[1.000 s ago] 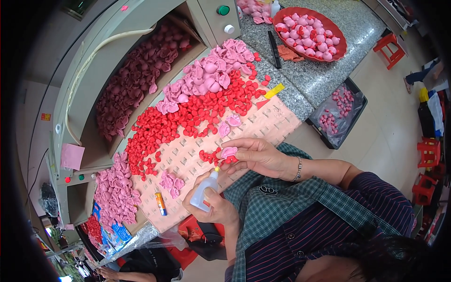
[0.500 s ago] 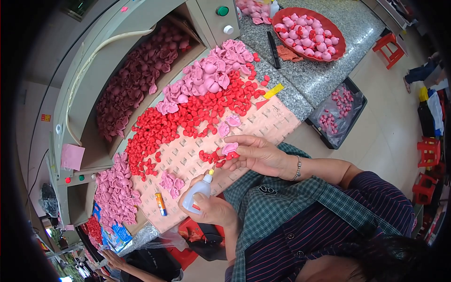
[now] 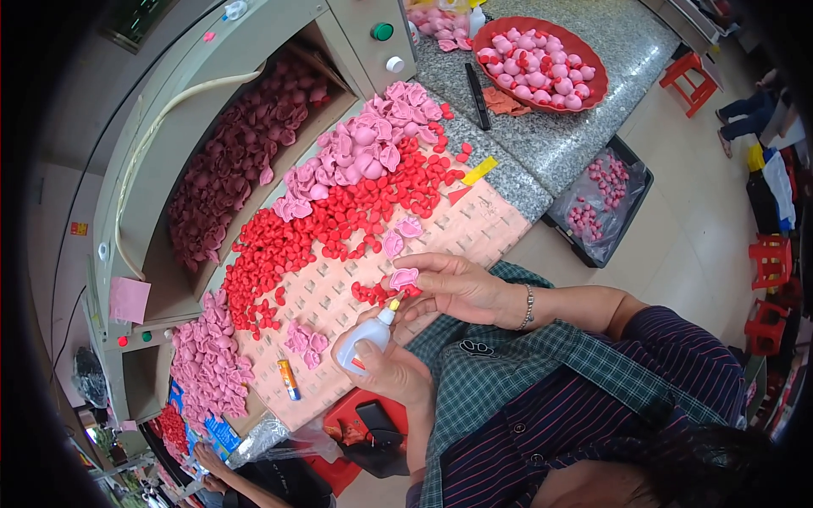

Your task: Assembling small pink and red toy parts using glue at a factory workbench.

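A small white squeeze bottle with a yellow tip sits in my left hand, fingers wrapped round it and thumb pressing its side. Its tip is beside the pieces at my right hand; I cannot tell whether it touches. My right hand, wearing a bracelet, pinches a pink petal-shaped piece, with a red piece just under it. Several loose red pieces lie left of those fingers. Two more pink petal-shaped pieces rest just beyond, on the pink patterned mat.
Heaps of red pieces and pink pieces cover the mat's far side. A grey machine opens behind them. A glue-stick-like tube lies left. A red bowl stands on the granite counter; a black crate is below.
My left hand has brought the bottle up and right, its tip closer to the pink piece. My right hand keeps its pinch. The whole view has shifted slightly.
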A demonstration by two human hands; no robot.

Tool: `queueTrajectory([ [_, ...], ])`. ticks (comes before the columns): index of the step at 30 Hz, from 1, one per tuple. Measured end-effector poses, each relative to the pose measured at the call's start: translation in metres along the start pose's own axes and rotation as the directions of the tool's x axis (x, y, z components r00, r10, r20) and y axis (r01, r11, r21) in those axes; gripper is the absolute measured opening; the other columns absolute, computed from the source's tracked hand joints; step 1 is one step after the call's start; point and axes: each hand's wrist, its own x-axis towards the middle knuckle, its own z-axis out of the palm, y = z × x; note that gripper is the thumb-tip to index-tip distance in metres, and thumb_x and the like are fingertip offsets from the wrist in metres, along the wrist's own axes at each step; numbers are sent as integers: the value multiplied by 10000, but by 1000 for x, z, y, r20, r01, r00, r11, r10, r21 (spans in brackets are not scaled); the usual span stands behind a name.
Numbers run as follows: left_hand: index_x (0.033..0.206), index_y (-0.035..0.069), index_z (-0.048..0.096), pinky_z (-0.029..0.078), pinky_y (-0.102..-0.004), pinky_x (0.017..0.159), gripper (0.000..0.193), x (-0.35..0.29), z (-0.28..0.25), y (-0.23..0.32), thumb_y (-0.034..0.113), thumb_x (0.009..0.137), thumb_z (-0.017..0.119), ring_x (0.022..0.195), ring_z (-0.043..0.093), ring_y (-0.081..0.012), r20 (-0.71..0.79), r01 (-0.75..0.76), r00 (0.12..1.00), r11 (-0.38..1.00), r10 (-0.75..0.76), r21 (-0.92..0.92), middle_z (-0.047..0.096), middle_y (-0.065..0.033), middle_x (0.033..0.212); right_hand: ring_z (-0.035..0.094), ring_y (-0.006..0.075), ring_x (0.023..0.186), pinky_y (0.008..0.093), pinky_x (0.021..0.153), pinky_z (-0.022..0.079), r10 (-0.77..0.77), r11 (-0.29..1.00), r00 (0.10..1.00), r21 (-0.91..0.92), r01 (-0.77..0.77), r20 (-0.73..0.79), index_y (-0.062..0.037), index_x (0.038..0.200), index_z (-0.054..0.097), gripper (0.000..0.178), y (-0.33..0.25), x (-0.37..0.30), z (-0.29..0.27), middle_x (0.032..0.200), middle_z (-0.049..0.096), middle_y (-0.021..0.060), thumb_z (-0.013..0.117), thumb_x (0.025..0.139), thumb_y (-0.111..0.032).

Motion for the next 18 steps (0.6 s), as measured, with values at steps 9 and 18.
queueTrajectory([
  [9, 1135, -42, 397, 647, -451, 635, 447, 0, 16, 7, 327, 969, 587, 899, 667, -358, 56, -6, 998, 1000, 6, 1, 574, -263, 1066, 570, 307, 1234, 443, 1005, 514, -6, 1000, 1000, 7, 6, -20, -42, 1398, 477, 403, 2, 1, -3, 1385, 532, 191, 527, 1006, -123],
  [18, 1136, -42, 388, 650, -472, 609, 458, 0, 18, 8, 328, 960, 595, 905, 662, -384, 66, -16, 998, 1000, 15, 20, 559, -276, 1075, 555, 302, 1253, 468, 1020, 509, -25, 1000, 1000, -6, 25, -8, -44, 1379, 497, 382, 4, 1, -4, 1367, 546, 182, 528, 1001, -91],
])
